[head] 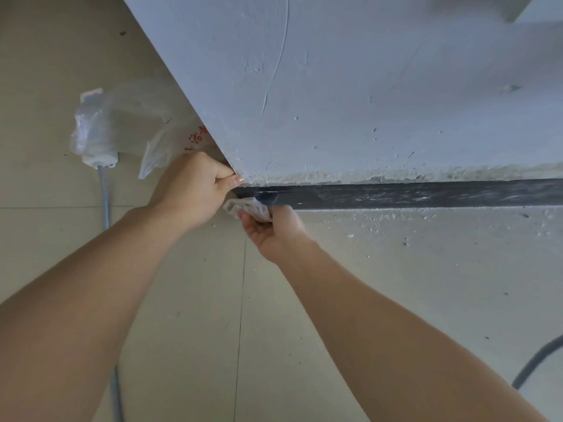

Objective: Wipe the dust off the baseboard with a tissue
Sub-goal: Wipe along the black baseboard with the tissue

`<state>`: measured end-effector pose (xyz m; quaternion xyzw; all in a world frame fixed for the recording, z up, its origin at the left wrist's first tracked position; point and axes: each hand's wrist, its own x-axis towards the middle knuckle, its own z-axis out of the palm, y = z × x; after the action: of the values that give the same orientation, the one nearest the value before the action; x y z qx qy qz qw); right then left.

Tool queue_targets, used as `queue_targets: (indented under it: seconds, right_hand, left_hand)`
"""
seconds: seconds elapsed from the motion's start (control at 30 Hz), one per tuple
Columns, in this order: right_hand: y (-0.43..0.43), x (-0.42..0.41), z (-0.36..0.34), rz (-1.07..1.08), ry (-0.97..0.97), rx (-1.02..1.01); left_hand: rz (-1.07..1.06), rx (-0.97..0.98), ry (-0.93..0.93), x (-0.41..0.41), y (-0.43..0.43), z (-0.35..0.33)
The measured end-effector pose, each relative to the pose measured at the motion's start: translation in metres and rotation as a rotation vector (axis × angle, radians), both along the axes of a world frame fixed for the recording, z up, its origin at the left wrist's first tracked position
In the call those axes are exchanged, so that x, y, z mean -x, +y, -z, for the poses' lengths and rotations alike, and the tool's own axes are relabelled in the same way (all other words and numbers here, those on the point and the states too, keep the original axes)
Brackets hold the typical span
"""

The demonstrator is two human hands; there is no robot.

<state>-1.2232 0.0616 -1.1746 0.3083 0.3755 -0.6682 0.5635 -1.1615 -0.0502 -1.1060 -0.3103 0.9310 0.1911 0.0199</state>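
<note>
A black baseboard runs along the foot of a rough grey wall, streaked with pale dust. My right hand holds a crumpled white tissue pressed against the baseboard's left end, near the wall corner. My left hand rests curled against that corner just above the baseboard, fingers closed, thumb touching the wall edge. I see nothing in it.
A clear plastic bag with red print lies on the tiled floor left of the corner, over a white power strip with a grey cable. A dark cable curves at lower right. White debris dots the floor below the baseboard.
</note>
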Motion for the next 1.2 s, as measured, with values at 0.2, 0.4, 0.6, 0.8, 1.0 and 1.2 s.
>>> queue_targets:
  seconds: [0.2, 0.4, 0.6, 0.8, 1.0, 1.2]
  right_hand:
    - [0.054, 0.021, -0.011, 0.169, 0.224, 0.023]
    - [0.081, 0.001, -0.003, 0.211, 0.288, -0.143]
    - [0.001, -0.029, -0.016, -0.199, 0.185, 0.022]
    - [0.018, 0.012, -0.027, 0.01, 0.063, 0.132]
    - [0.093, 0.042, -0.024, 0.388, 0.135, 0.152]
    - [0.076, 0.023, -0.017, -0.069, 0.139, -0.056]
  left_hand:
    - [-0.024, 0.046, 0.062, -0.005, 0.01, 0.004]
    - [-0.019, 0.047, 0.085, -0.004, 0.011, 0.003]
    - [-0.008, 0.019, -0.001, -0.001, 0.007, -0.004]
    - [-0.014, 0.0, 0.005, -0.001, 0.009, -0.005]
    - [-0.039, 0.014, 0.004, -0.002, 0.014, -0.005]
    - [-0.061, 0.01, 0.012, -0.001, 0.013, -0.003]
